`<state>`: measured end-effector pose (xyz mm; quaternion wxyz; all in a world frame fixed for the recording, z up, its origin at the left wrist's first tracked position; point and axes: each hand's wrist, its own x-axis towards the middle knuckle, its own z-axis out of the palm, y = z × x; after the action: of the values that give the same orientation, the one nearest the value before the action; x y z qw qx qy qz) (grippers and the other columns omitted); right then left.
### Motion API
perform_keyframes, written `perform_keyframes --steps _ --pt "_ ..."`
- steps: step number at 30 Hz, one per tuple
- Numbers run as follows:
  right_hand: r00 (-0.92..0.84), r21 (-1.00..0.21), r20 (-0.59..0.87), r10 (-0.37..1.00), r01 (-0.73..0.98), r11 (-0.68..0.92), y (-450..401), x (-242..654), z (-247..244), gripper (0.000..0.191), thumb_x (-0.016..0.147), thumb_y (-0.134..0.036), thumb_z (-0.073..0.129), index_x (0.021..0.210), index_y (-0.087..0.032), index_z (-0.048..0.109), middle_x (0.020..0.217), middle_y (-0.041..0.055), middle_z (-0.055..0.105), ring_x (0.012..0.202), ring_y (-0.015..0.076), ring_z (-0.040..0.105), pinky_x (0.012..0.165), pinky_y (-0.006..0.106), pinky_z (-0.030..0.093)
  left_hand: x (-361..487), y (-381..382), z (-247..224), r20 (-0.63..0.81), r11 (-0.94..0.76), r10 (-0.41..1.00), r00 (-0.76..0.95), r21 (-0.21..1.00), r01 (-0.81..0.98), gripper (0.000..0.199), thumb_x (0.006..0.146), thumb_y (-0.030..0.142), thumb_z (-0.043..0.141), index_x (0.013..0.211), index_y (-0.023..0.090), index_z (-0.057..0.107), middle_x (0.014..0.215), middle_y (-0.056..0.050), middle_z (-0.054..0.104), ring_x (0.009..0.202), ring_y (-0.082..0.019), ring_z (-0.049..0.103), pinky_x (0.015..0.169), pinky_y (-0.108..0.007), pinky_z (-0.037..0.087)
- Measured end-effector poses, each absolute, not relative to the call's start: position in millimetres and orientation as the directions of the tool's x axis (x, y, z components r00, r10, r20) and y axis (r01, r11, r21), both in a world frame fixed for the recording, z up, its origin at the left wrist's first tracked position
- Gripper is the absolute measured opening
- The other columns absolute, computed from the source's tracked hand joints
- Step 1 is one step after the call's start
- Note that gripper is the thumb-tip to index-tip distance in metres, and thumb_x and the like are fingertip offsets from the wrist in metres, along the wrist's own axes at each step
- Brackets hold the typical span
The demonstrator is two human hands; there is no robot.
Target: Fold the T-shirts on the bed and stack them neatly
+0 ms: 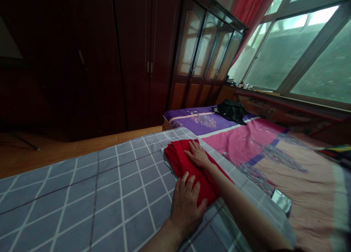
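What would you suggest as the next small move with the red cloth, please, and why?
Probably slide the right hand outward to smooth the folded red cloth: both palms lie flat on it, the left hand pinning its near end on the grey checked sheet.

Red cloth (189,164): matt, soft, folded, smooth woven look. Checked sheet (109,186): grey matt cotton-like fabric. Quilt (274,153): stitched, slightly sheeny pink and purple fabric. Wardrobe (137,58): dark glossy varnished wood. Floor (68,149): polished wood. Phone (281,199): glossy reflective face.
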<state>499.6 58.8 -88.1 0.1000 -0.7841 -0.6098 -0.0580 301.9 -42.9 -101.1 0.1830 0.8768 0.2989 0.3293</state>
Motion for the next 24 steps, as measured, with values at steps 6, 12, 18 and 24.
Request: perform_keyframes --steps 6,12,18,24 --pt "0.396 -0.131 0.220 0.892 0.918 -0.375 19 518 -90 0.063 0.093 -0.051 0.036 0.144 -0.014 0.032 0.143 0.0193 0.038 0.131 0.0326 0.036 0.105 0.047 0.026 299 -43 -102 0.473 -0.760 0.631 0.615 0.535 0.369 0.047 0.085 0.043 0.055 0.125 0.019 0.056 0.138 -0.008 0.050 0.133 -0.032 0.033 0.109 -0.055 0.031" --pt "0.402 -0.222 0.154 0.903 0.904 -0.365 1 532 -93 0.061 0.091 -0.048 0.039 0.140 -0.013 0.036 0.134 0.0158 0.052 0.123 0.0259 0.048 0.100 0.037 0.035 297 -43 -99 0.483 -0.759 0.633 0.605 0.539 0.364 0.046 0.083 0.041 0.057 0.123 0.018 0.058 0.136 -0.010 0.051 0.133 -0.033 0.034 0.109 -0.055 0.031" --pt "0.466 -0.305 0.146 0.873 0.860 -0.408 -35 526 -96 0.049 0.086 -0.043 0.047 0.125 -0.013 0.053 0.131 0.0169 0.053 0.123 0.0284 0.047 0.100 0.038 0.036 296 -41 -102 0.496 -0.763 0.627 0.601 0.547 0.345 0.048 0.084 0.045 0.056 0.125 0.019 0.057 0.137 -0.008 0.050 0.133 -0.032 0.034 0.110 -0.054 0.030" --pt "0.576 -0.453 0.055 0.816 0.742 -0.494 -44 539 -80 0.044 0.082 -0.056 0.050 0.091 -0.015 0.066 0.084 0.0126 0.070 0.086 0.0254 0.065 0.069 0.029 0.046 293 -40 -102 0.471 -0.755 0.626 0.621 0.567 0.331 0.050 0.086 0.048 0.052 0.128 0.020 0.054 0.140 -0.007 0.047 0.135 -0.031 0.030 0.111 -0.054 0.028"
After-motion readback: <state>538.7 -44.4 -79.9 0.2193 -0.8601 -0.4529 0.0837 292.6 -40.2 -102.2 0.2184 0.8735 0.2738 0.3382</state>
